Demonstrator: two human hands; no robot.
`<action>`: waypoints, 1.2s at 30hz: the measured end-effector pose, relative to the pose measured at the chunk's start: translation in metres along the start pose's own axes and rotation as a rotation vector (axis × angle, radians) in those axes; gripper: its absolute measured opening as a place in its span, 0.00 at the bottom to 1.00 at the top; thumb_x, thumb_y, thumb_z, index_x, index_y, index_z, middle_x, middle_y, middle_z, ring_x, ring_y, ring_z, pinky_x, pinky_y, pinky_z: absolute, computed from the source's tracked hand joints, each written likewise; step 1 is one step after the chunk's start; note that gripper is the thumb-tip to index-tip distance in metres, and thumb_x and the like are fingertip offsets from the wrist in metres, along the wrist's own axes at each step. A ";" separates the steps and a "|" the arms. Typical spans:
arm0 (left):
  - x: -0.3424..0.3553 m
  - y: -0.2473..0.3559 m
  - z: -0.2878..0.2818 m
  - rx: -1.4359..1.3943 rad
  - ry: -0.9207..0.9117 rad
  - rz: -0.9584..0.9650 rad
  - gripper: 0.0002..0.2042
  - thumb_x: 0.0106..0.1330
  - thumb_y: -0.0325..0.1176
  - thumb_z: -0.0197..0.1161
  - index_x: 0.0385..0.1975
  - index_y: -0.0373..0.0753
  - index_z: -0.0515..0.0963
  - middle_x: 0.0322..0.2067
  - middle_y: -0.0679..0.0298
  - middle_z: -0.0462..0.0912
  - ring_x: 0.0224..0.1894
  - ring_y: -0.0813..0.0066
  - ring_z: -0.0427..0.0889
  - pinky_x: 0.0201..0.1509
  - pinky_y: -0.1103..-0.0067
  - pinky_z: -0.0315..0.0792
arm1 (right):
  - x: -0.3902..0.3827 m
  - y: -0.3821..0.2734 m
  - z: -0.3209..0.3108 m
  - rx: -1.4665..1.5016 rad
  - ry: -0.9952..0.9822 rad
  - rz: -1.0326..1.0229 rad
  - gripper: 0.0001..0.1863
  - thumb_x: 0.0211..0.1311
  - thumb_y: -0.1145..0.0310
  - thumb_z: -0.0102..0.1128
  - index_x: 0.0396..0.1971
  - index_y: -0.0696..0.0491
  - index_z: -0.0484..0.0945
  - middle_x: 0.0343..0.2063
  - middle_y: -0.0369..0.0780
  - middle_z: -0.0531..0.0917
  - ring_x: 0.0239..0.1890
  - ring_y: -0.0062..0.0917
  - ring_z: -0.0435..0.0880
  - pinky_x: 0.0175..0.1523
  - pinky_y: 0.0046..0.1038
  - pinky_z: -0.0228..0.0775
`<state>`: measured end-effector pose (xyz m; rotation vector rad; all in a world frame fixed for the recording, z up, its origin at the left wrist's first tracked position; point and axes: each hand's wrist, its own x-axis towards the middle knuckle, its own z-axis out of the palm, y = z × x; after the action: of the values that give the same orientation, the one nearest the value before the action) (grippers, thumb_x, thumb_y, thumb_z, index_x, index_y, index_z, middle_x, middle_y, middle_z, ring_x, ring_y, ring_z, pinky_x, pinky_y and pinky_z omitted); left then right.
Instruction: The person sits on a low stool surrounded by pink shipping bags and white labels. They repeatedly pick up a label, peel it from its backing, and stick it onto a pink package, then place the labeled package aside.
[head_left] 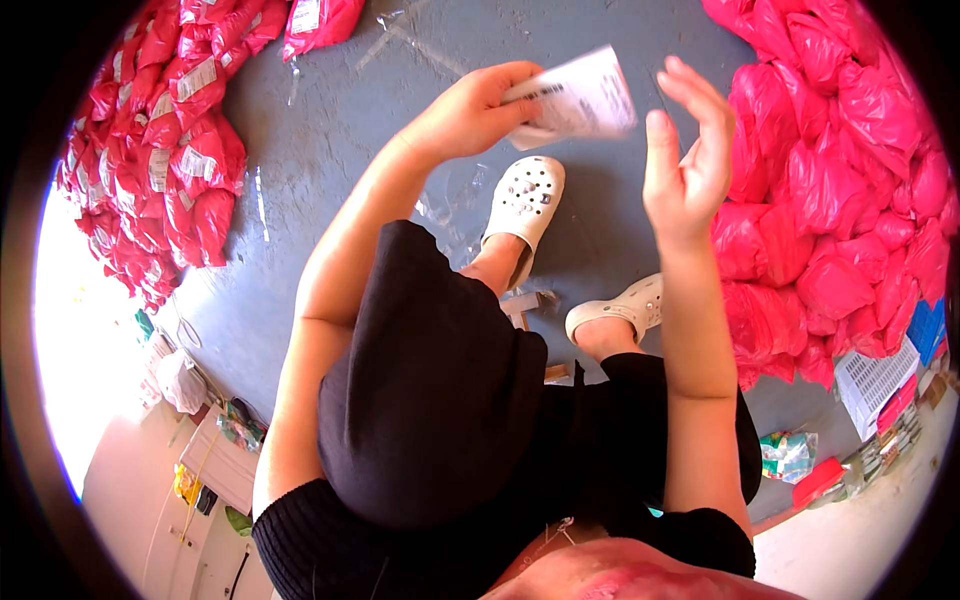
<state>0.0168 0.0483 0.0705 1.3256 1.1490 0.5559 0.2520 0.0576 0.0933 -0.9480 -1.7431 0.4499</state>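
Note:
My left hand (485, 110) grips a white printed paper label (580, 95), slightly blurred, held out above the floor; it seems to have a brownish layer under it. Just right of the label, my right hand (685, 150) is raised with its fingers apart and curved, holding nothing. Below the label are my feet in cream perforated clogs (520, 200), with a small piece of cardboard (517, 312) partly hidden by my leg.
Pink plastic parcels with white labels (175, 120) are heaped at the left; a big pile of pink bags (820, 200) fills the right. A white plastic crate (870, 385), a red object (818, 480) and assorted items (215, 450) lie near the walls. Grey floor (420, 40) lies between the piles.

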 end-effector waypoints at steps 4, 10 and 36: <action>-0.002 0.025 -0.005 0.371 -0.208 -0.008 0.10 0.58 0.26 0.58 0.40 0.39 0.71 0.30 0.58 0.81 0.32 0.71 0.80 0.37 0.76 0.72 | 0.019 -0.006 -0.006 0.120 -0.622 0.380 0.19 0.51 0.61 0.66 0.44 0.48 0.78 0.39 0.40 0.83 0.40 0.32 0.83 0.42 0.32 0.73; 0.016 0.015 0.000 0.253 -0.070 0.023 0.12 0.60 0.28 0.58 0.43 0.39 0.70 0.35 0.64 0.82 0.37 0.74 0.80 0.39 0.79 0.73 | 0.006 -0.001 0.004 -0.007 -1.037 0.712 0.12 0.54 0.63 0.62 0.33 0.56 0.79 0.27 0.36 0.84 0.28 0.23 0.83 0.32 0.27 0.71; 0.054 -0.117 0.136 -0.105 0.053 -0.355 0.11 0.59 0.32 0.64 0.36 0.32 0.81 0.35 0.62 0.83 0.37 0.75 0.80 0.43 0.78 0.74 | -0.217 0.067 -0.024 0.220 -0.656 1.394 0.17 0.57 0.66 0.61 0.44 0.57 0.71 0.33 0.42 0.81 0.31 0.30 0.81 0.35 0.32 0.74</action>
<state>0.1251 0.0061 -0.0769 0.9921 1.3441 0.3864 0.3281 -0.0727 -0.0779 -1.8930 -1.2164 1.9568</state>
